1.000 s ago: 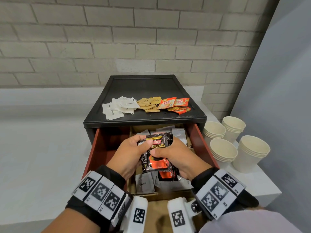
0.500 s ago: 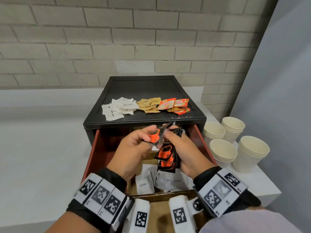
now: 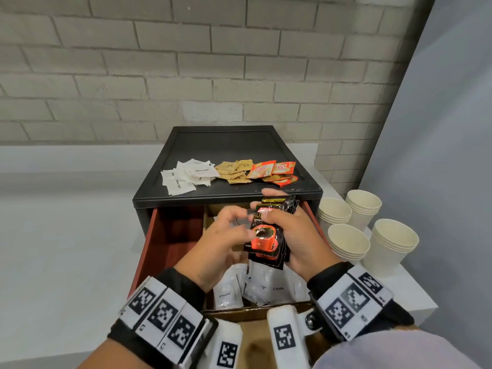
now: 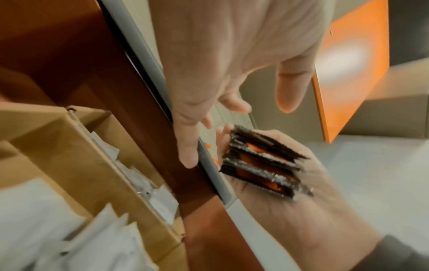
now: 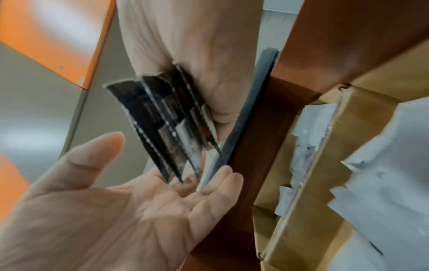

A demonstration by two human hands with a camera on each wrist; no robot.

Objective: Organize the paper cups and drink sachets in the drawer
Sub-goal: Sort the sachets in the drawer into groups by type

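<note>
Right hand point(image 3: 298, 235) grips stack of black coffee sachets point(image 3: 267, 237) upright above open drawer point(image 3: 159, 235), edges squared, probably for filing as one bundle. Left hand point(image 3: 221, 235) beside stack, fingers spread, holding nothing. Cream sachets point(image 3: 226, 287) in drawer's near compartment; paper cups point(image 3: 348, 241) on desk's right edge. Drawer's far compartments hidden by hands; wrist views blurred.

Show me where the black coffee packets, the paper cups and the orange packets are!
black coffee packets point(image 3: 266, 235), head view, red cup picture on front packet
paper cups point(image 3: 391, 246), head view, nearest stack's side wall
orange packets point(image 3: 274, 170), head view, middle of pile
</note>
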